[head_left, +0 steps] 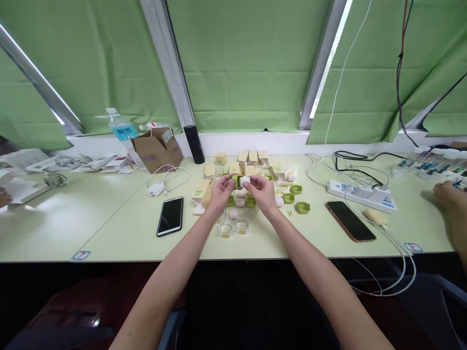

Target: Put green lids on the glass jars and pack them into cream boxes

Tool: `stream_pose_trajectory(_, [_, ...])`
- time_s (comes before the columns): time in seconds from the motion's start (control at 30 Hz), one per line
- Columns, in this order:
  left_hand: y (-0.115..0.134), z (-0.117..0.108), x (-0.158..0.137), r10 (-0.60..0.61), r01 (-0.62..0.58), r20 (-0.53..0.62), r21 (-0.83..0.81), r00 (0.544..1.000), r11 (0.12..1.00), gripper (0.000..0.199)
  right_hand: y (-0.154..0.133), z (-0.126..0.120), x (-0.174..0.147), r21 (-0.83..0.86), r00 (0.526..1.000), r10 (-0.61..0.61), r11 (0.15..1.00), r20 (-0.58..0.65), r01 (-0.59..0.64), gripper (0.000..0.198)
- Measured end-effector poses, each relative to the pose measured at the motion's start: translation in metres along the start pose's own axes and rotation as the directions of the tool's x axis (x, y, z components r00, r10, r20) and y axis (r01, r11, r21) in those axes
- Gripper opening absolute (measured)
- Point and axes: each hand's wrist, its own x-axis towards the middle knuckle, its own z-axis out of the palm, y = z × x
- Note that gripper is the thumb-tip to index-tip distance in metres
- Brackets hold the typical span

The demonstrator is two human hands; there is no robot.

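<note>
Above the middle of the table my left hand pinches a small green plastic case. My right hand grips a small white rounded piece right beside it; the two parts meet or nearly touch. Below and around my hands lie several white rounded pieces like it, among them one near the front. More green cases are spread to the right. Two clear plastic shells sit toward the front edge. Small beige cardboard boxes, some with flaps raised, stand behind my hands.
A phone lies to the left, another phone to the right beside a power strip with cables. At the back stand a cardboard box, a water bottle and a black cylinder. Another person's hand is at far right.
</note>
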Motion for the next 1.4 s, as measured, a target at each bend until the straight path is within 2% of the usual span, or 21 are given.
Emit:
stream_pose_trajectory(0.27, [0.002, -0.002, 0.000, 0.081, -0.077, -0.019, 0.170, 0.997, 0.982, 0.052, 0.000, 0.002, 0.000, 0.033, 1.000, 0.026, 0.999, 0.004, -0.026, 0.039])
stream_pose_trajectory(0.43, [0.003, 0.000, 0.000, 0.188, -0.193, 0.046, 0.306, 0.981, 0.932, 0.050, 0.002, 0.002, -0.002, 0.067, 0.996, 0.082, 0.994, -0.020, -0.081, 0.041])
stream_pose_trajectory(0.57, [0.001, 0.001, -0.003, 0.208, -0.241, 0.125, 0.381, 0.970, 0.893, 0.047, 0.004, 0.003, -0.002, 0.070, 0.996, 0.082, 0.994, -0.046, -0.078, 0.042])
stream_pose_trajectory(0.77, [-0.001, 0.000, -0.010, 0.314, -0.419, 0.278, 0.585, 0.908, 0.694, 0.054, 0.003, 0.006, -0.006, 0.103, 0.995, 0.078, 0.992, -0.065, -0.071, 0.050])
stream_pose_trajectory(0.97, [-0.006, -0.002, -0.009, 0.356, -0.475, 0.319, 0.668, 0.878, 0.573, 0.051, 0.001, 0.009, -0.009, 0.115, 0.995, 0.093, 0.989, -0.026, -0.089, 0.052])
stream_pose_trajectory(1.07, [-0.007, -0.003, -0.009, 0.344, -0.481, 0.338, 0.669, 0.876, 0.566, 0.052, 0.002, 0.009, -0.009, 0.113, 0.996, 0.092, 0.989, -0.017, -0.090, 0.053])
stream_pose_trajectory(1.27, [-0.007, -0.005, -0.009, 0.314, -0.456, 0.331, 0.634, 0.890, 0.625, 0.052, 0.000, 0.007, -0.010, 0.109, 0.996, 0.090, 0.990, -0.018, -0.088, 0.051])
stream_pose_trajectory(1.4, [-0.008, -0.007, -0.007, 0.326, -0.480, 0.352, 0.662, 0.877, 0.576, 0.052, 0.000, 0.007, -0.011, 0.103, 0.995, 0.096, 0.990, -0.008, -0.094, 0.050])
